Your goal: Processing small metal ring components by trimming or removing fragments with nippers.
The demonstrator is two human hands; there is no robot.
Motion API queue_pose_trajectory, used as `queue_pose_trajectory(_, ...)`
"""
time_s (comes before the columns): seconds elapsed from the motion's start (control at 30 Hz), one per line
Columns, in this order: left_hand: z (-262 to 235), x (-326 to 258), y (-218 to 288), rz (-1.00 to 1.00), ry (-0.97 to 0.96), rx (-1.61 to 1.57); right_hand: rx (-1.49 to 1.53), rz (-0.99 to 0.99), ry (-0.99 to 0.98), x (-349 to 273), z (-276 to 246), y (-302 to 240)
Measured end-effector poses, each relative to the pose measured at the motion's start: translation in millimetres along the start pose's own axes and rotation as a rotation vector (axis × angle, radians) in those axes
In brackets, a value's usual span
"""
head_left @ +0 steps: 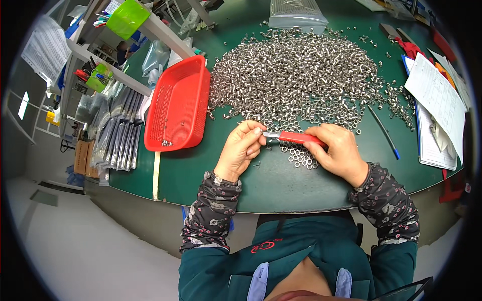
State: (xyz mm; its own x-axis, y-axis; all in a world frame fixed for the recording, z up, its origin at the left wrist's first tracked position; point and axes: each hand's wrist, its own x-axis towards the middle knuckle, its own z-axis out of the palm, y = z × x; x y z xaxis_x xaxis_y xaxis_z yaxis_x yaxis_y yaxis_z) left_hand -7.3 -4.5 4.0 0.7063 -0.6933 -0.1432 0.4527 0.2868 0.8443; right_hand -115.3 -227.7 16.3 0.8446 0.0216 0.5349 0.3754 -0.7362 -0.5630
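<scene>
My right hand (339, 150) is wrapped round the red handle of a utility knife (301, 138), its thumb lying along the near side. The knife's metal blade points left and meets the fingertips of my left hand (241, 146). Thumb and forefinger of that hand are pinched together at the blade's tip; whatever small piece they hold is hidden. Just beyond both hands spreads a large heap of small shiny metal rings (296, 75). A few loose rings (302, 158) lie flat on the green table (286, 190) below the knife.
Left of the heap a red perforated plastic basket (175, 108) holds a few metal pieces. A pen (384, 133) and a clipboard with papers (437, 100) lie to the right. Bagged parts (120, 135) are stacked at the left; a clear plastic bag (297, 14) lies at the back.
</scene>
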Motion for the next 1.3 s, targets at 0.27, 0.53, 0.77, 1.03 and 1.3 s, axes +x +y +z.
queue_pose_trajectory(0.27, -1.5, 0.7, 0.0, -0.020, 0.020, 0.026, -0.114, -0.101, 0.075, -0.1, -0.5, -4.5)
queue_pose_trajectory(0.53, -4.2, 0.7, 0.4, -0.020, 0.027, -0.048, -0.179, -0.165, 0.175, 3.2, -5.1, -5.0)
queue_pose_trajectory(0.77, -5.8, 1.5, 0.1, -0.006, 0.003, -0.074, -0.122, -0.082, 0.109, 1.1, -3.4, -4.2)
queue_pose_trajectory(1.03, -2.3, 1.9, 0.7, 0.011, 0.010, -0.057, -0.114, -0.076, 0.098, 1.1, -2.9, -3.8)
queue_pose_trajectory(1.3, -5.0, 1.9, 0.3, 0.007, -0.015, -0.061, -0.113, -0.081, 0.094, 1.3, -3.0, -3.7)
